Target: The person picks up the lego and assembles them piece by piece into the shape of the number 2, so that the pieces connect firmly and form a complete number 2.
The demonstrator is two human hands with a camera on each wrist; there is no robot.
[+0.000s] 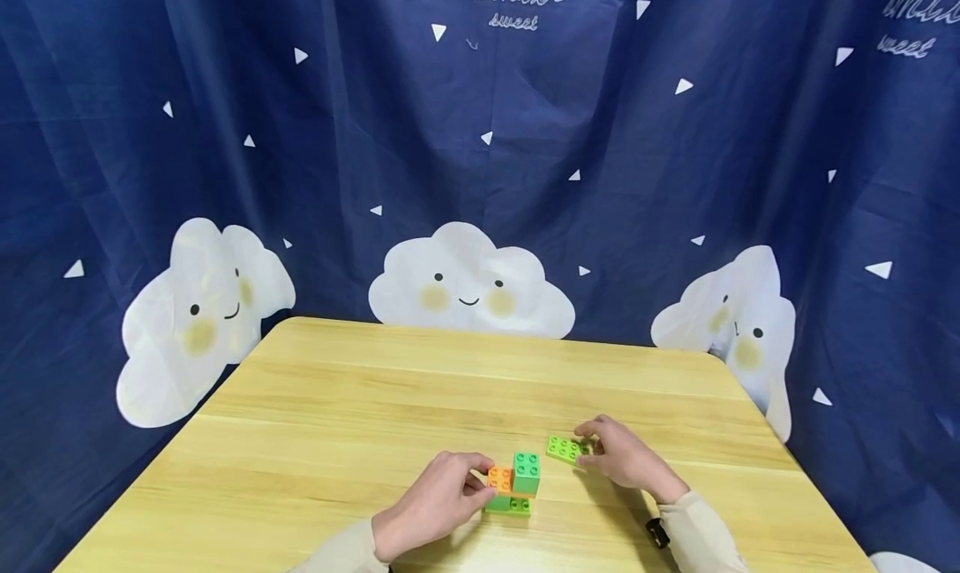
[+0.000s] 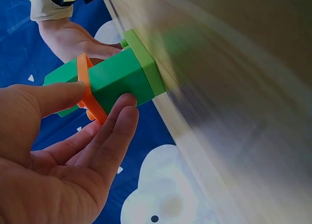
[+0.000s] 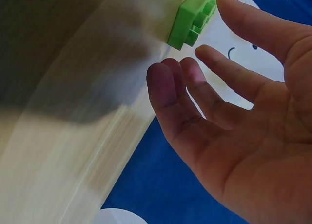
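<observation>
A small stack of toy building bricks stands on the table near its front. At the bottom is a lime-green plate, with a green brick on it, then an orange plate and a second green brick at the orange plate's right end. My left hand grips the stack from the left, thumb on the orange plate's edge and fingertips against the lower green brick. Behind and right of the stack lies a loose lime-green plate, studs up. My right hand hovers around its right end, fingers loosely bent and apart.
The wooden table stretches out behind and to both sides of the bricks. A dark blue curtain with white clouds and triangles hangs beyond its far edge and sides. A black band sits at the right wrist.
</observation>
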